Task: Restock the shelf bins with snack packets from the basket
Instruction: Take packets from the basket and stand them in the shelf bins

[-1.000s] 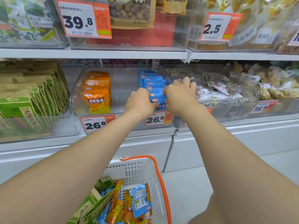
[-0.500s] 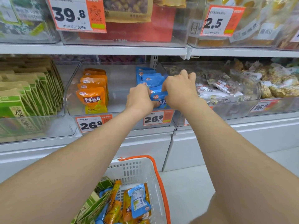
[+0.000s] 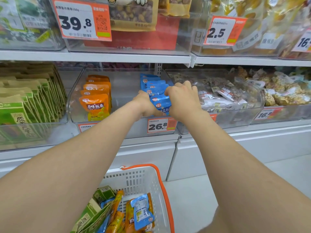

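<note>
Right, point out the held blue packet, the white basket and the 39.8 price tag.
blue packet [image 3: 161,105]: head view, printed front
white basket [image 3: 134,182]: head view, back wall
39.8 price tag [image 3: 75,23]: head view, white number area

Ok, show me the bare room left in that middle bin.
Bare floor runs down the clear bin between the orange packets and the blue packets. Crowded: the blue row, gripped by left hand and right hand, plus the green packets and wrapped snacks alongside.
</note>
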The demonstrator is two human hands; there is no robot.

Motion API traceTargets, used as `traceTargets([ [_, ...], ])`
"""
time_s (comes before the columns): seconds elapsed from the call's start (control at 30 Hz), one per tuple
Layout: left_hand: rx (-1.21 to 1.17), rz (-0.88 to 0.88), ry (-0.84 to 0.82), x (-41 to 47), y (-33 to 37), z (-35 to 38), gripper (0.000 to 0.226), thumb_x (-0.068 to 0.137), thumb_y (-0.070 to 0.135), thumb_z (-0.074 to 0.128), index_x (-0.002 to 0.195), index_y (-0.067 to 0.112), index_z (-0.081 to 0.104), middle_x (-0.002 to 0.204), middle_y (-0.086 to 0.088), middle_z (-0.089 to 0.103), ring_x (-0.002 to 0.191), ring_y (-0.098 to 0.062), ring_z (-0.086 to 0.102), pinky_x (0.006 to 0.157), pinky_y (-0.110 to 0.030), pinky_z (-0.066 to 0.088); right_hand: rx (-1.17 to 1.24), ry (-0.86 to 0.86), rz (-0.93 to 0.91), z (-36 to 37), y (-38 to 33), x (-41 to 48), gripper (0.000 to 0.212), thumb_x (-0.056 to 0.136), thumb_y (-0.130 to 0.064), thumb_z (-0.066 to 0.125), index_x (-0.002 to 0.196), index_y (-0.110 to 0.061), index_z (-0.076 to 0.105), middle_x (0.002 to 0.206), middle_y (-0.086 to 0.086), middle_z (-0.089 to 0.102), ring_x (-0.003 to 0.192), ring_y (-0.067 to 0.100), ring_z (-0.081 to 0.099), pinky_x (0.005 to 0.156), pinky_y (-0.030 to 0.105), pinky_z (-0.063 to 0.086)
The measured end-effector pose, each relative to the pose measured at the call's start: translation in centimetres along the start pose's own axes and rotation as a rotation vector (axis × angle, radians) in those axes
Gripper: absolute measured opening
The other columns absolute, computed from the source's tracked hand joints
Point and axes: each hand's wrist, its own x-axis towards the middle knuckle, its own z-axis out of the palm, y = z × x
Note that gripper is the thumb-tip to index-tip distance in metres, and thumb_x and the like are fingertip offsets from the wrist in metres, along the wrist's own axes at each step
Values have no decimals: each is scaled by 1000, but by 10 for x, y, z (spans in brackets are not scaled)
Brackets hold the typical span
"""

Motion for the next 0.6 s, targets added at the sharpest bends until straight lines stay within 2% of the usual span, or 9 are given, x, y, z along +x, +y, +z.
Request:
traceTargets([
  [0.03,-44,-16,-57,-1,2,1,49,83,13,88,123,15,59,94,13,68,81,1,67,67,-13,49,-19,-2,-4,0,0,1,43,83,-15,73,124,-19,63,119,6,59,118,33,44,88,41,31],
  [0.07,-63,-19,-79,3,1,3,48,79,2,88,119,13,63,94,8,73,82,-3,72,72,-17,56,-34,-3,-5,1,0,1,39,83,-17,73,120,-17,62,120,5,59,120,33,42,90,42,32],
  [0.17,-20,-56,-116,20,-7,9,66,52,8,94,113,16,72,103,0,80,98,-22,77,92,-45,63,-45,-32,-6,6,1,4,42,81,-22,74,119,-16,57,129,4,55,128,32,37,98,47,32],
  [0.2,-30,-72,-138,35,-16,11,65,49,8,90,111,17,74,104,-2,80,100,-26,77,94,-51,62,-39,-43,-4,9,2,5,47,80,-22,74,123,-16,56,135,4,52,132,33,35,102,49,32],
  [0.27,-22,-93,-171,19,-7,10,54,56,3,83,108,14,75,107,-8,80,103,-31,76,96,-56,60,-12,-68,21,14,6,8,58,79,-22,77,132,-19,54,149,7,41,142,34,28,107,52,31],
  [0.37,-15,-88,-184,10,-2,10,27,86,-8,69,104,12,69,109,-15,76,102,-34,74,98,-53,59,37,-88,72,18,14,11,66,77,-28,83,137,-28,56,155,10,31,145,36,23,110,55,30],
  [0.5,-44,-111,-220,11,-4,4,42,86,-19,55,121,4,64,120,-21,73,110,-37,71,101,-52,58,93,-105,118,18,20,10,66,78,-26,81,138,-27,54,143,11,39,136,38,31,108,54,32],
  [0.53,-80,-112,-248,9,-3,2,44,84,-21,54,119,4,65,117,-19,74,107,-34,73,96,-48,60,122,-114,126,18,20,9,66,79,-24,79,139,-26,53,142,11,39,135,38,31,108,55,33],
  [0.6,-195,-115,-285,5,0,-2,40,80,-18,50,108,6,66,104,-11,75,87,-24,76,75,-36,63,189,-133,127,15,19,6,70,79,-21,75,143,-26,49,141,11,39,134,39,32,108,55,33],
])
